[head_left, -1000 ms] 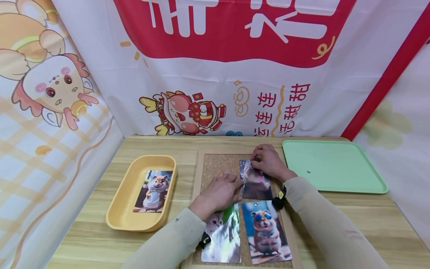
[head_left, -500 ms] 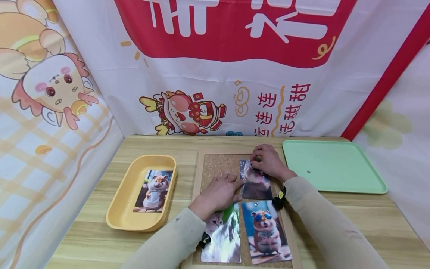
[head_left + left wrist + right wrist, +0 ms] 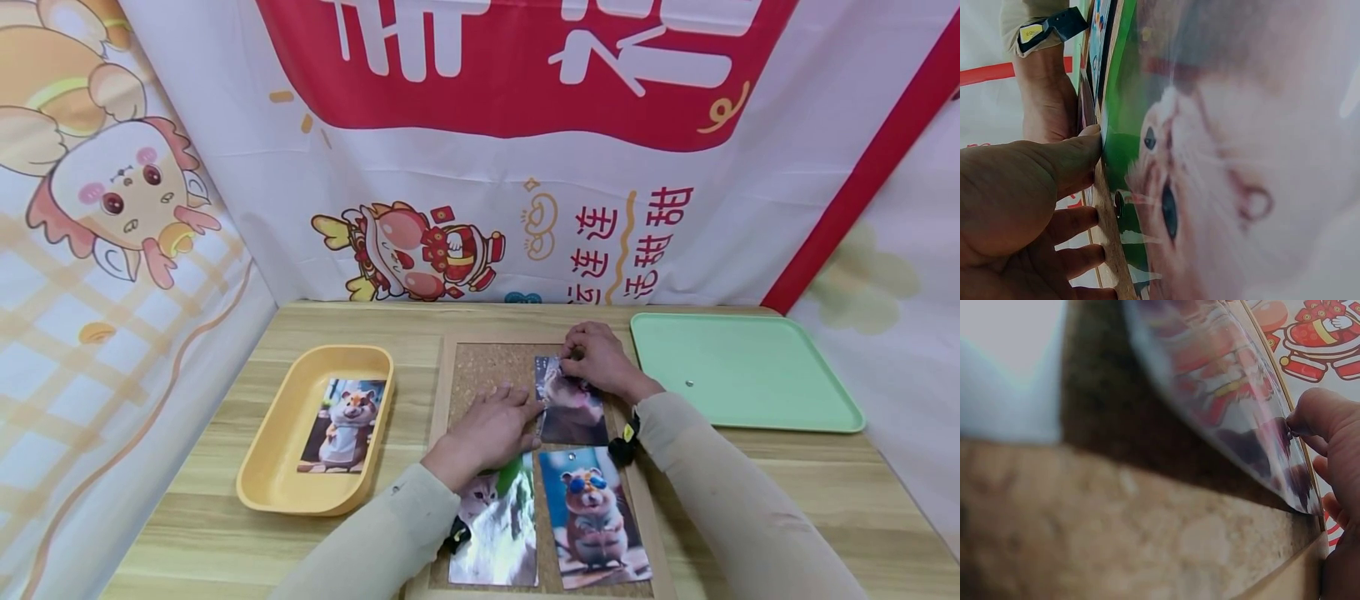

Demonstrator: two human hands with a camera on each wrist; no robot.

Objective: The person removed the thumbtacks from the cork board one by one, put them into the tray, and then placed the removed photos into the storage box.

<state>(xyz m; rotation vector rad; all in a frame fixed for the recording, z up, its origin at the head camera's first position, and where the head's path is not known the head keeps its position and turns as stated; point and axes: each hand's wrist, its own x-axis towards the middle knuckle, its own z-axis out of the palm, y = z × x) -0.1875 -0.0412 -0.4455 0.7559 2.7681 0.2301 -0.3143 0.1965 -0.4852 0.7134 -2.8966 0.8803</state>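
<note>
My left hand (image 3: 491,429) lies on the corkboard (image 3: 480,367), fingers extended, touching the left edge of the upper cat photo (image 3: 573,417). At that photo's top, the fingers of my right hand (image 3: 603,358) are curled, and thumb and fingertip pinch a small thumbtack (image 3: 1290,430), mostly hidden. In the right wrist view the photo bows away from the cork below its top edge. Under my left wrist is a white cat photo (image 3: 498,533), with a tack (image 3: 1119,204) in its upper part. Beside it hangs a hamster photo (image 3: 594,517) with a tack at its top.
A yellow tray (image 3: 258,467) on the left holds another hamster photo (image 3: 348,425). To the right lies a green tray (image 3: 757,367) with one small tack (image 3: 689,383) on it. A printed cloth (image 3: 480,158) hangs behind the wooden table (image 3: 187,533).
</note>
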